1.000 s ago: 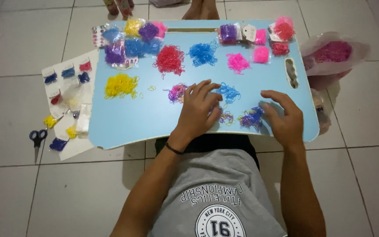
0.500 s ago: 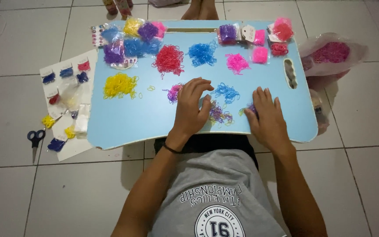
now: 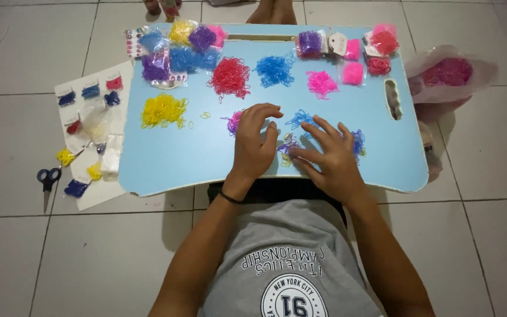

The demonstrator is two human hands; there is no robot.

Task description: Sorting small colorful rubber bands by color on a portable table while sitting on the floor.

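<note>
Centrally, on the pale blue worktop [image 3: 165,158], both hands lie palm-down with fingers spread, grasping nothing. The left hand [image 3: 253,147] rests beside a small pink-purple clump of bands [image 3: 233,122]; the right hand [image 3: 331,157] covers part of the mixed blue-purple loose rubber bands [image 3: 356,142], which lie between and just beyond the fingers. Sorted heaps sit farther back: yellow [image 3: 163,110], red [image 3: 230,77], blue [image 3: 273,70], pink [image 3: 321,83]. Small clear packets of bands [image 3: 174,50] crowd the far left corner, more [image 3: 347,46] the far right. A plastic bag of pink bands [image 3: 447,71] lies on the floor off the right edge; scissors [image 3: 47,179] and backing cards [image 3: 89,117] lie left. The near-left worktop surface is bare.
</note>
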